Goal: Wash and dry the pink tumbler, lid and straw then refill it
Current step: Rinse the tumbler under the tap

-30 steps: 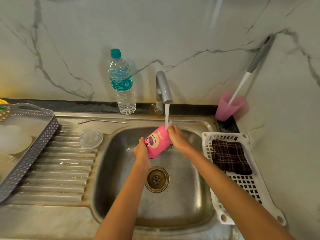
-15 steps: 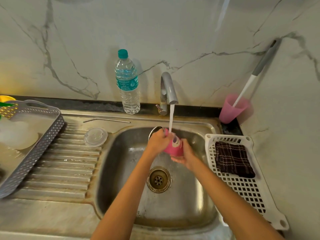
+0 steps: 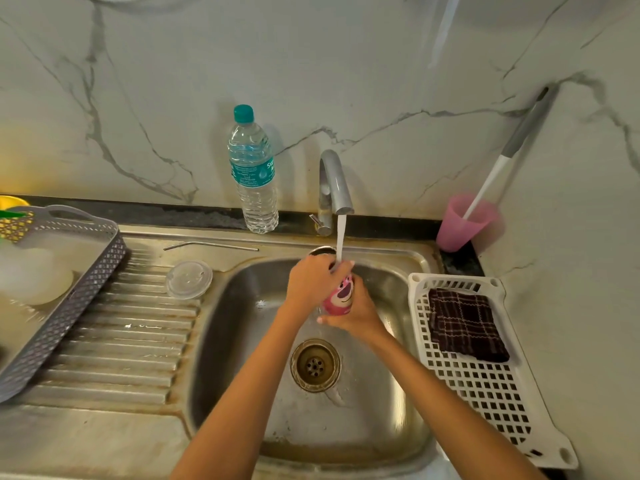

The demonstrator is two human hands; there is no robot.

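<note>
The pink tumbler with a cartoon face stands upright over the sink, under the running tap. My left hand grips its upper part and covers most of the rim. My right hand cups its lower side from beneath. The water stream falls onto the tumbler's top by my left fingers. The clear lid lies flat on the ribbed drainboard. The metal straw lies along the drainboard's back edge.
A water bottle stands left of the tap. A grey basket sits at far left. A white rack with a dark checked cloth lies right of the sink. A pink cup holds a brush in the corner.
The tumbler went from tilted on its side to upright under the stream. My left hand moved from its lower end to its top; my right hand dropped beneath it.
</note>
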